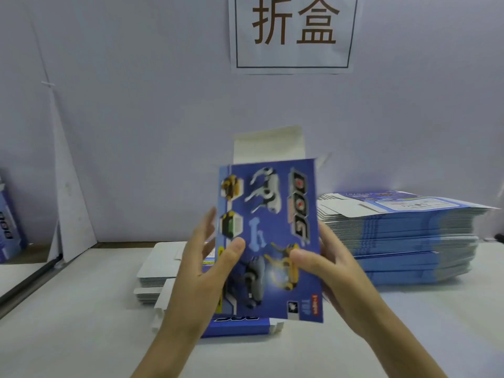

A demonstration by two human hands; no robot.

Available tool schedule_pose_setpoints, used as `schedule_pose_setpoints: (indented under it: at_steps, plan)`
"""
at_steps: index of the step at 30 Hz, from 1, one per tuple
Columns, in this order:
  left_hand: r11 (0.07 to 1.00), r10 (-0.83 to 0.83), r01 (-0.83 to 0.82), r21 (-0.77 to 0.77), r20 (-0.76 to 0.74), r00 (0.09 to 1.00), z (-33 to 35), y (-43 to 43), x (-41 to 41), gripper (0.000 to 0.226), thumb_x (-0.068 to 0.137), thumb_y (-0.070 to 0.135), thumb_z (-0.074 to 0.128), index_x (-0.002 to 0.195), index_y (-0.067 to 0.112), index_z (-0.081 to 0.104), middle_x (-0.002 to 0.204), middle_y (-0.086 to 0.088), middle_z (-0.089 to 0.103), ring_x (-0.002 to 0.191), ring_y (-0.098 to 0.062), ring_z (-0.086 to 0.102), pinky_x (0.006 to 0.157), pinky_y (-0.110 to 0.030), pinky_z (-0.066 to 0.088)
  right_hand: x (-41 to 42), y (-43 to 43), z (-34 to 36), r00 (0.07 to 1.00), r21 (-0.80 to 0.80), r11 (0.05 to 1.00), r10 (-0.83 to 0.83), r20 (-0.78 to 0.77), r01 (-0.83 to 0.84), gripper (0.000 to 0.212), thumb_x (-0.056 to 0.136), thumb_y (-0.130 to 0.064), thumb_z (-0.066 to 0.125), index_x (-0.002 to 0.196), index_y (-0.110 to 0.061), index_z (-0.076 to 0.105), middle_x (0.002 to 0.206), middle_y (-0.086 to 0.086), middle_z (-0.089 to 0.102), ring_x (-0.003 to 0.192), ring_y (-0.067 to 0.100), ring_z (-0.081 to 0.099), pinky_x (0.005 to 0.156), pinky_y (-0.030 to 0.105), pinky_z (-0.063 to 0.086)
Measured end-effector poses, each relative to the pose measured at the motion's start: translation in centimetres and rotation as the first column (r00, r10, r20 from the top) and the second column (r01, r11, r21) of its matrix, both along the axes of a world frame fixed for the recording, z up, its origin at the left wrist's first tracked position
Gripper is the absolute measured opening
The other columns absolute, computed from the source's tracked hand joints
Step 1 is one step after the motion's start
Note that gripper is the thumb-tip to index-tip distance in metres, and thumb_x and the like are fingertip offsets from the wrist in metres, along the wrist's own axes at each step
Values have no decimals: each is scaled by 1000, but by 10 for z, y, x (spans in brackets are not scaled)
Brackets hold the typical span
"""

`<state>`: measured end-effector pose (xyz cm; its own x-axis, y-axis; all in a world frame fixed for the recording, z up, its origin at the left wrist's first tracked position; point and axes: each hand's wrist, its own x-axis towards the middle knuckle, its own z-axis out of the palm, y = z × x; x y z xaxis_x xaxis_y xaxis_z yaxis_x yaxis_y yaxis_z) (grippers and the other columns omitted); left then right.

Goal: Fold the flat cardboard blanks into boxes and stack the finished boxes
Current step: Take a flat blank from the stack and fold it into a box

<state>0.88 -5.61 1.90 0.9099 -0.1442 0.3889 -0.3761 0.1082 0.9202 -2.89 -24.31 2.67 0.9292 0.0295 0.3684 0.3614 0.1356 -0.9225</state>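
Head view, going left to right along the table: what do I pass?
blue box at the left edge → leaning white board → low white stack → left hand → held blank → right hand → tall blank stack

The scene is lit evenly and softly, with no single source to be made out, and a cool bluish tint is laid over the wall (136, 118) and the table (81, 336). No hard shadows are thrown; only faint shading is seen beneath the stack of flat blanks (409, 241). The fingers (208, 222) of the left hand (207, 266) are smeared by motion blur, and the print on the box (270, 236) is softened. A small pale glare is caught low on its face. Lines near the left edge are bent by the wide lens.
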Motion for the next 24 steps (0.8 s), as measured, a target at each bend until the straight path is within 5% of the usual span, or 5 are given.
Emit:
schedule_pose_setpoints:
  at_steps: [5,11,15,20,24]
  plan:
    - [990,-127,132,38,-116,985,-7,-7,-1,70,75,64,64,108,2,57,71,-1,67,61,-12,63,57,-21,48,-2,0,0,999,-15,999,29,-25,-29,74,65,-36,78,132,-32,48,118,-1,71,101,24,71,71,29,59]
    - [997,-34,33,-72,-9,999,-6,-6,-1,26,70,41,66,78,17,70,66,-5,71,58,-16,67,52,-22,53,3,0,-5,997,-42,999,-13,-71,10,67,73,-31,74,133,-33,45,117,-4,71,100,22,72,73,31,60]
    - [999,-48,48,-10,31,998,-4,-2,2,45,67,49,62,104,25,62,85,8,74,77,-8,71,61,-16,54,3,0,-7,998,-96,995,-4,-70,-2,65,69,-41,78,127,-37,48,116,-7,71,101,20,71,74,26,59]
    - [998,-15,14,-53,-4,1000,-9,-6,0,42,65,51,62,91,18,67,84,1,75,79,-15,72,65,-23,57,3,0,-7,995,-62,998,-35,-90,30,65,71,-38,75,130,-34,46,113,-8,72,96,19,73,68,24,58]
    - [999,-39,39,-13,7,999,-7,-5,1,57,65,57,60,115,28,58,100,10,73,95,-11,69,77,-28,57,1,0,-6,997,-88,996,-9,-83,2,61,72,-40,76,126,-35,49,114,-9,72,98,18,72,70,24,58]
